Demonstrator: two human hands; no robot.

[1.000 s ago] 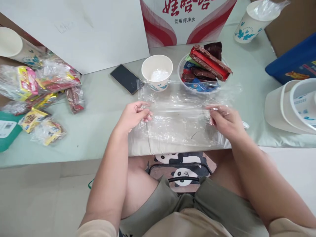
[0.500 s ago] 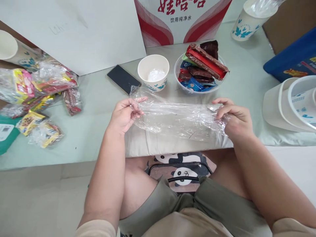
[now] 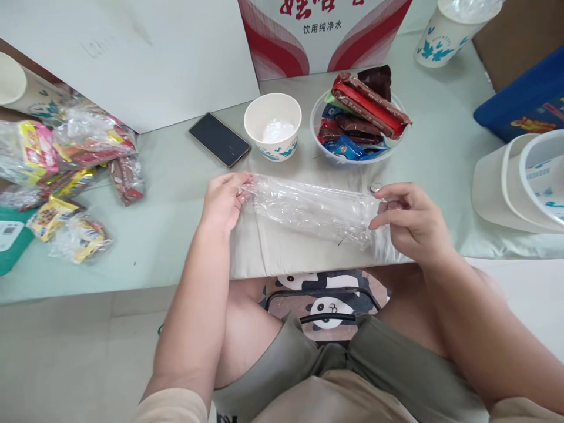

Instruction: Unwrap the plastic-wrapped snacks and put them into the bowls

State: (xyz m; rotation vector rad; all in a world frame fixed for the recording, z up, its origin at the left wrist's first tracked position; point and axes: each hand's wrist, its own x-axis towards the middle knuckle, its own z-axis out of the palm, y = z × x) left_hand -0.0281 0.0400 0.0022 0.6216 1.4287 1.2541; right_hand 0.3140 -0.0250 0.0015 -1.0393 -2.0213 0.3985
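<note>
A sheet of clear plastic film (image 3: 308,208) is stretched between my hands, just above the table's front edge. My left hand (image 3: 224,200) pinches its left end between thumb and fingers. At the other end, the fingers of my right hand (image 3: 412,220) are bent around the bunched edge of the film. Behind the film stands a paper cup (image 3: 274,147) with crumpled clear plastic inside. To its right sits a clear plastic bowl (image 3: 341,160) heaped with wrapped snacks (image 3: 370,108).
A phone (image 3: 220,141) lies left of the cup. Wrapped snacks (image 3: 88,147) are piled at the far left, beside a green object (image 3: 13,238). White containers (image 3: 497,188), a blue box (image 3: 524,94) and another paper cup (image 3: 434,44) stand at right. Cartons (image 3: 282,53) line the back.
The film is drawn into a narrower, flatter strip. My left hand has closed more tightly on its end, and my right fingers have shifted slightly left along its edge.
</note>
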